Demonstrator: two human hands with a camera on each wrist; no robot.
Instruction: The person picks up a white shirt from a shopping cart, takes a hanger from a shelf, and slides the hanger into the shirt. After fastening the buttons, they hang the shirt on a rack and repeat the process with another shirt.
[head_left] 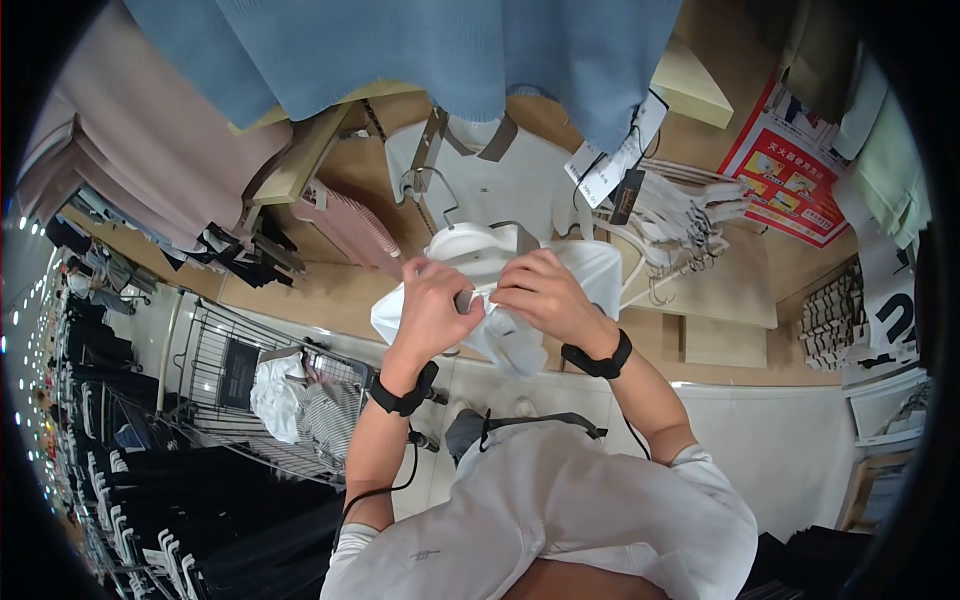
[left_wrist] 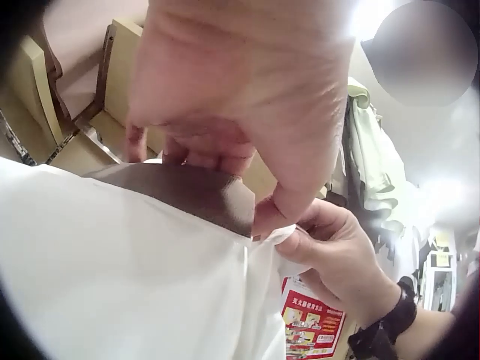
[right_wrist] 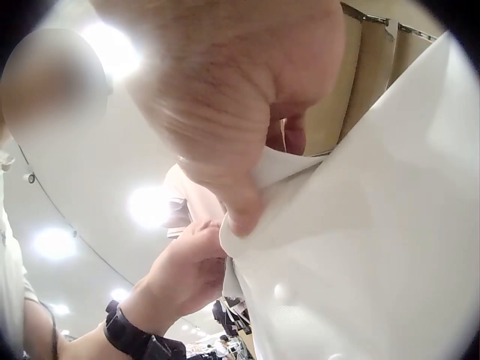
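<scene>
A white shirt (head_left: 515, 345) with a grey-brown collar (left_wrist: 187, 196) hangs before me, its front toward my body. At the collar's front corner, my left hand (head_left: 432, 308) pinches the edge, thumb in front and fingers behind. Close beside it, my right hand (head_left: 548, 297) pinches the white cloth at the neck opening between thumb and fingers. In the right wrist view a white button (right_wrist: 283, 291) shows on the shirt front below the hands. A metal hanger hook (head_left: 445, 195) rises behind the shirt.
Blue garments (head_left: 400, 50) hang overhead. Another white shirt (head_left: 485, 190) hangs behind, with white hangers (head_left: 690, 215) on its right. A shopping cart (head_left: 215, 375) with clothes stands at the left. Price tags (head_left: 615, 160) dangle near a red sign (head_left: 790, 165).
</scene>
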